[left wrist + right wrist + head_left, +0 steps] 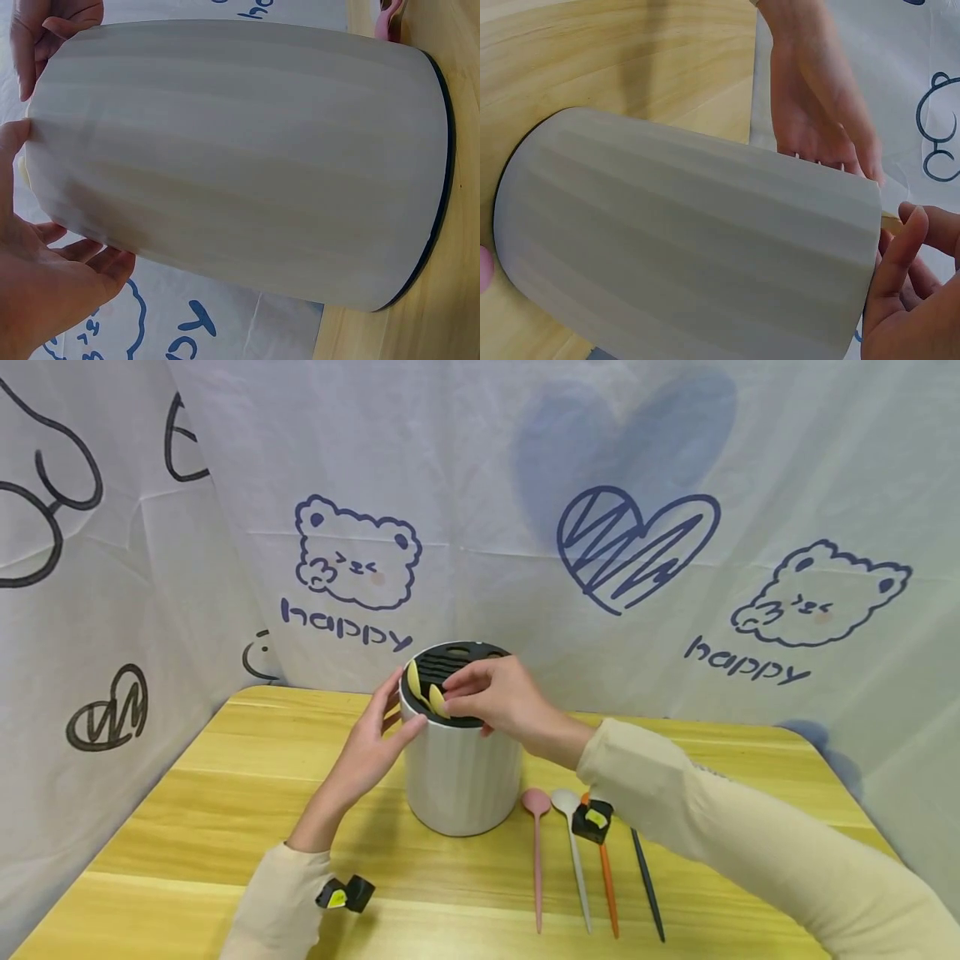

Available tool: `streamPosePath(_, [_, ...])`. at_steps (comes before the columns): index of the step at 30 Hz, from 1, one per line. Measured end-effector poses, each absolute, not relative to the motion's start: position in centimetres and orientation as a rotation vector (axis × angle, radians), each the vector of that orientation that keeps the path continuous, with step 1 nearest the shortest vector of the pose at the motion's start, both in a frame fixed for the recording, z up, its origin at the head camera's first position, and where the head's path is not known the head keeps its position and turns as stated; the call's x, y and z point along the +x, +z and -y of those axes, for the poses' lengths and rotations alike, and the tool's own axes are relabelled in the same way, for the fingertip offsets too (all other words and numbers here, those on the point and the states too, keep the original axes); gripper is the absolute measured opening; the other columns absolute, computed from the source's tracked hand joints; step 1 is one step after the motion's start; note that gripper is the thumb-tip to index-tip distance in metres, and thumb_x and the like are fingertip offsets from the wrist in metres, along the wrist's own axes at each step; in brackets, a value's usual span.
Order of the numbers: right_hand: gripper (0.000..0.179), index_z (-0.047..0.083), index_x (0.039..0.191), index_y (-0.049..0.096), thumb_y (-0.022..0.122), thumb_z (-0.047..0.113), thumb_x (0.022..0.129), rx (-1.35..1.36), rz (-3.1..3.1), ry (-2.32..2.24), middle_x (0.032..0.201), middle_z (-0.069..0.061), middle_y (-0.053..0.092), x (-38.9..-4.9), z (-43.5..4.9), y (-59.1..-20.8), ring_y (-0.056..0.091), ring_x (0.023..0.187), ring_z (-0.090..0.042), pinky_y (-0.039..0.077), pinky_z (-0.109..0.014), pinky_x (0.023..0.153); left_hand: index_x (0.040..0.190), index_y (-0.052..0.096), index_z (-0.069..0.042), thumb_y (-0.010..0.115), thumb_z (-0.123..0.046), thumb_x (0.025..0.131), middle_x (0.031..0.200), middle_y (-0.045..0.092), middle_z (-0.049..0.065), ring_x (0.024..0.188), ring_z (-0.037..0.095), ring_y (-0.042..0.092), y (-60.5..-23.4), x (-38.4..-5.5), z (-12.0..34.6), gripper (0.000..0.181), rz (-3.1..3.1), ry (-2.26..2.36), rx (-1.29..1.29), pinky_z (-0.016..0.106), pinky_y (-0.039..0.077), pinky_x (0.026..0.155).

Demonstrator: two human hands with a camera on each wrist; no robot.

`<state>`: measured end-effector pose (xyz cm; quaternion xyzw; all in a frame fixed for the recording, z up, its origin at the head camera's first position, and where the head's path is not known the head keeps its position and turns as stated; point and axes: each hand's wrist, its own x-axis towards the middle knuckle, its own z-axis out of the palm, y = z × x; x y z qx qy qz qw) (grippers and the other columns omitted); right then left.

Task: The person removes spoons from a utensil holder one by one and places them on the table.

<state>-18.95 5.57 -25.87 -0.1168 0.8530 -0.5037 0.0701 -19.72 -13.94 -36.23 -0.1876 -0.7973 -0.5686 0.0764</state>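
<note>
A white ribbed utensil holder point(461, 777) with a slotted black lid point(432, 667) stands upright on the table. My left hand point(371, 743) holds its left side near the rim, thumb in front and fingers round the side. Two yellow spoons poke up from the lid's left part: one spoon point(413, 678) stands free of both hands. Between thumb and fingertips, my right hand point(506, 700) pinches the other yellow spoon point(438, 701) by its bowl. The handles below the lid are hidden. In the right wrist view, the holder's wall point(690, 232) covers most of the scene.
Right of the holder lie a pink spoon point(536, 802), a white spoon point(566, 802), an orange utensil point(608, 877) and a dark utensil point(648, 885), the last two partly covered by the right wrist. A printed cloth point(480, 468) hangs behind the wooden table point(450, 902).
</note>
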Motion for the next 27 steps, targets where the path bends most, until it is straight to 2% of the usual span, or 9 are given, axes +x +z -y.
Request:
streamPosePath(13, [0.015,0.004,0.097,0.074,0.076,0.006,0.082,-0.439,-2.665,-1.393,0.084,-0.003,0.072,-19.13,-5.39,-26.09,0.063,0.069,-0.015,0.052,-0.03,0.046,0.155,0.018,-0.009,0.057,-0.026,0.098,0.157,0.024,0.012,0.141,0.029,0.027,-36.22,-19.7,13.88,0.071,2.371,-1.716,-0.567,0.048,0.026,0.113])
streamPosePath(22, [0.016,0.0,0.103,0.069,0.069,0.002,0.087,-0.438,-2.595,-1.522,0.091,-0.008,0.069,-18.97,-5.78,-26.02,0.062,0.073,-0.018,0.054,-0.03,0.048,0.155,0.019,-0.01,0.057,-0.025,0.098,0.157,0.023,0.012,0.141,0.029,0.026,-36.27,-19.81,13.85,0.07,2.365,-1.715,-0.57,0.048,0.027,0.112])
streamPosePath(27, [0.015,0.0,0.105,0.066,0.066,0.002,0.09,-0.422,-2.585,-1.511,0.092,-0.009,0.067,-18.92,-6.0,-25.89,0.058,0.067,-0.018,0.052,-0.028,0.047,0.154,0.019,-0.009,0.057,-0.026,0.098,0.157,0.023,0.012,0.141,0.029,0.027,-36.23,-19.78,13.76,0.07,2.37,-1.716,-0.565,0.048,0.027,0.112])
